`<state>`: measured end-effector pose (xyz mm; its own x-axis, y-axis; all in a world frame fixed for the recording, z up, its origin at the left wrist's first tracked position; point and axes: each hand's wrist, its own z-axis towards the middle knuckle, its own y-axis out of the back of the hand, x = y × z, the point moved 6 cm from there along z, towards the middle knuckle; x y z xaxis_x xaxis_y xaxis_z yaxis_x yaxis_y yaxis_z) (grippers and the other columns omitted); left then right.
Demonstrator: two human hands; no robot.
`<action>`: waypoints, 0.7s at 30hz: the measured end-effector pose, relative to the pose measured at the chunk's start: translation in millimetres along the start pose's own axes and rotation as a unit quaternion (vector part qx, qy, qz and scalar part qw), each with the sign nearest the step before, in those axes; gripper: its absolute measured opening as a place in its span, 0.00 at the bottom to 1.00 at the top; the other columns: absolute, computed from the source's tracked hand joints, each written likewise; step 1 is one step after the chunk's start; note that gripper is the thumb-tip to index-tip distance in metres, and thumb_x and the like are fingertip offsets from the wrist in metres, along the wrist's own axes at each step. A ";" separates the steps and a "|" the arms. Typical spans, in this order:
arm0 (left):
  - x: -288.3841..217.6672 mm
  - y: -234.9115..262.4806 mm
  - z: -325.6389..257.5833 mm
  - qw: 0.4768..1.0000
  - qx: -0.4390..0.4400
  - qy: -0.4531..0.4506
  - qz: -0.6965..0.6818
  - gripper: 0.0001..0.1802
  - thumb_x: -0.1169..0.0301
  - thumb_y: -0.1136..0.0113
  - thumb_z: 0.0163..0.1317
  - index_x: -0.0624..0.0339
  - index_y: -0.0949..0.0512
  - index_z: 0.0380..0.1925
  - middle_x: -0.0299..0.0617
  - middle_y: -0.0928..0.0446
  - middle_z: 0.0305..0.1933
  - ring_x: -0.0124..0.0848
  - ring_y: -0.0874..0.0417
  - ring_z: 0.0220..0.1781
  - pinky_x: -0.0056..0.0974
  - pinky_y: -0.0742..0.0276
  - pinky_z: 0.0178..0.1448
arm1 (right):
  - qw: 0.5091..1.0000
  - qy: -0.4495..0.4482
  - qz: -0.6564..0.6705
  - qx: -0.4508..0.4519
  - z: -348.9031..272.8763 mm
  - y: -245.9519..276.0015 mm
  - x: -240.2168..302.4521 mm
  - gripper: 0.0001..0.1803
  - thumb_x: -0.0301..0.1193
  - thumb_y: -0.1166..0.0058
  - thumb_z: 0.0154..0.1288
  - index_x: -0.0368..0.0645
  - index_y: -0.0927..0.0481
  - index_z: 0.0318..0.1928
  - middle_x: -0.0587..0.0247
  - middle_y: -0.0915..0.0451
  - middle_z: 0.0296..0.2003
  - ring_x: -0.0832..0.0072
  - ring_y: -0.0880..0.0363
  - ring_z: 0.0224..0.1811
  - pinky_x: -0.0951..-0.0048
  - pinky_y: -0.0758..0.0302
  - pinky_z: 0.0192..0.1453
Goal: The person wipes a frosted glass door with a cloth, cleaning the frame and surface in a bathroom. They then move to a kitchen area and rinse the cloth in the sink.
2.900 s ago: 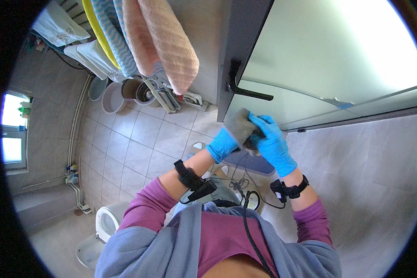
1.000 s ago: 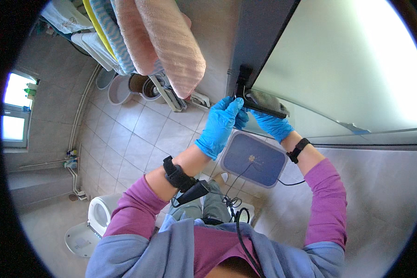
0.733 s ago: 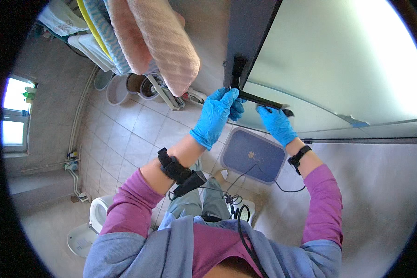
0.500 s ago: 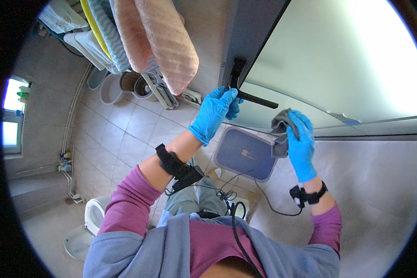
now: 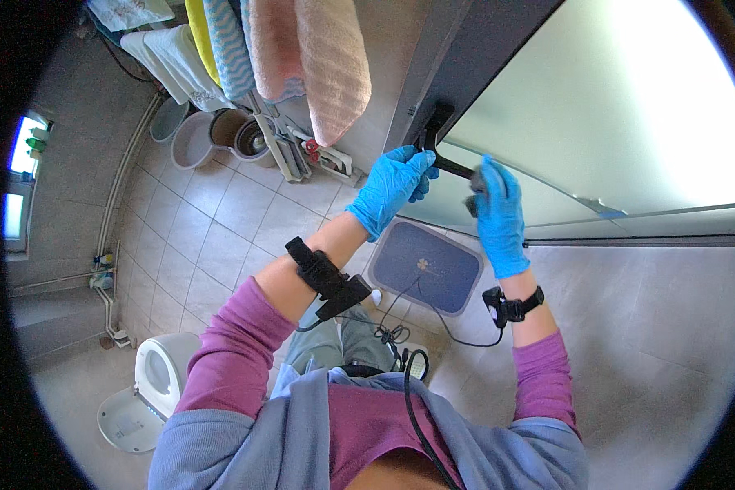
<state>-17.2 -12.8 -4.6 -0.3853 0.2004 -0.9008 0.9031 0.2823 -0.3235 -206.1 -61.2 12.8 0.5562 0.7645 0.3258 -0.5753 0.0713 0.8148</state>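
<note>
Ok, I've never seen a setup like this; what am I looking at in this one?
There's no robot: a person works with two blue-gloved hands, seen from a fisheye camera worn on the head, looking down, so straight edges bend near the rim. The left hand grips the black door handle near its mount. The right hand holds a grey cloth by the handle's free end; whether they touch is unclear. On the tiled floor lie a blue-grey mat and, further off, buckets. Towels hang above.
</note>
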 end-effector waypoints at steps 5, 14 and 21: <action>18.0 6.3 -6.4 0.997 0.051 0.019 0.047 0.21 0.51 0.44 0.67 0.59 0.22 0.41 0.36 0.22 0.27 0.24 0.23 0.26 0.30 0.26 0.33 | 0.844 -0.392 0.362 -0.052 -53.9 2.8 -43.2 0.25 0.29 0.47 0.68 0.41 0.33 0.64 0.57 0.25 0.55 0.65 0.25 0.55 0.65 0.26 0.61; 79.8 14.5 -47.2 0.965 0.225 0.129 0.029 0.28 0.56 0.37 0.63 0.56 0.28 0.60 0.37 0.22 0.52 0.29 0.21 0.49 0.35 0.22 0.50 | 0.710 -0.343 0.596 0.150 -34.5 -20.9 44.2 0.24 0.35 0.58 0.74 0.36 0.32 0.65 0.58 0.30 0.64 0.69 0.31 0.63 0.70 0.35 0.68; 24.2 68.8 -36.7 0.905 0.056 -0.141 0.397 0.12 0.65 0.40 0.60 0.61 0.19 0.39 0.54 0.19 0.37 0.46 0.19 0.37 0.43 0.23 0.43 | 0.913 -0.282 0.095 0.279 -19.8 -5.4 57.5 0.21 0.31 0.52 0.69 0.50 0.27 0.63 0.58 0.21 0.51 0.66 0.22 0.50 0.68 0.30 0.60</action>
<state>28.6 45.8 -38.0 0.4432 0.0470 -0.8952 0.8938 0.0537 0.4453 -182.8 -5.0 17.6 0.7885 0.2663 0.5544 -0.3868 -0.4861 0.7836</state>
